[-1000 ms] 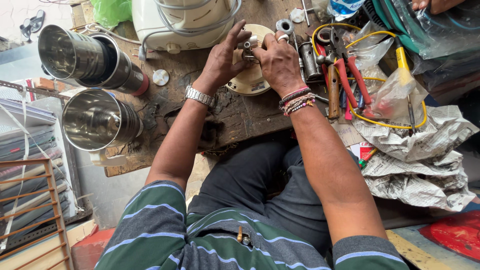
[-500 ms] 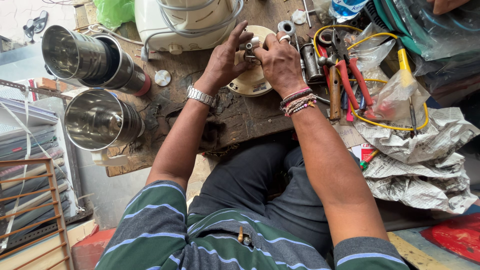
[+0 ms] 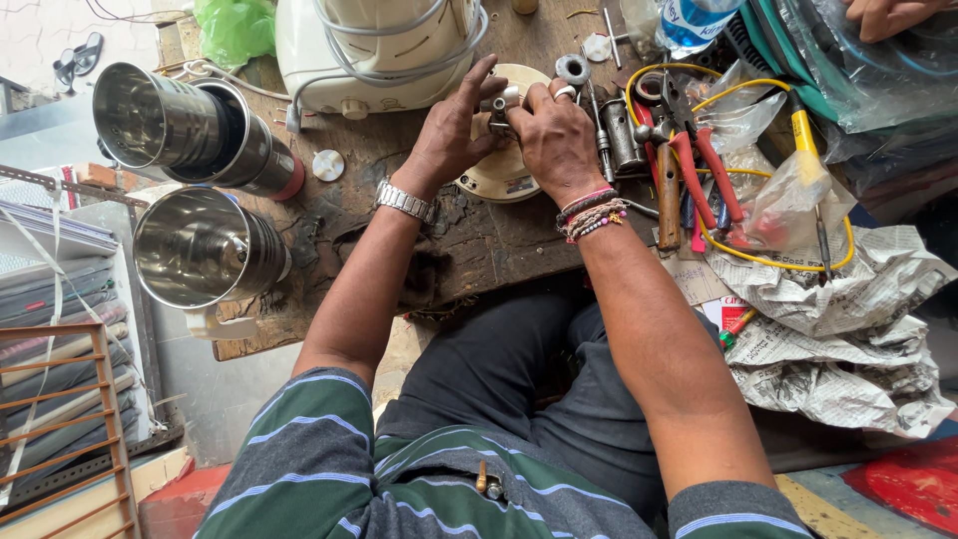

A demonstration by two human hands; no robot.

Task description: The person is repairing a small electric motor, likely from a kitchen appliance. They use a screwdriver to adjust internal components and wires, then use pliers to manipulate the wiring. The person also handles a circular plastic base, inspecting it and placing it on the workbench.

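Head view, looking down on a worn wooden workbench (image 3: pixel 479 250). Both hands met over a round cream-coloured disc (image 3: pixel 499 180) lying flat on the bench, just in front of a white appliance base (image 3: pixel 339 50) wound with its grey cord. The left hand (image 3: pixel 449 130), with a metal watch at the wrist, reached in from the left with its fingers bent around a small grey metal fitting (image 3: pixel 499 102) held above the far edge of the disc; the thumb and forefinger appeared to pinch it, though the right hand covered part of the grip. The right hand (image 3: pixel 554 135), with bead bracelets at the wrist and a ring on one finger, lay knuckles-up over the disc, its fingers curled together and pressed against the same fitting from the right.

The step in hand was judged to be the seating or turning of this fitting on the disc. The next move would call for a steady counter-hold by one hand while the other twisted, or for a tool. Red-handled pliers (image 3: pixel 699 170) and a wooden-handled hammer (image 3: pixel 667 195) lay just beside the right wrist. Two steel jars (image 3: pixel 190 200) lay on their sides, well apart to the left.
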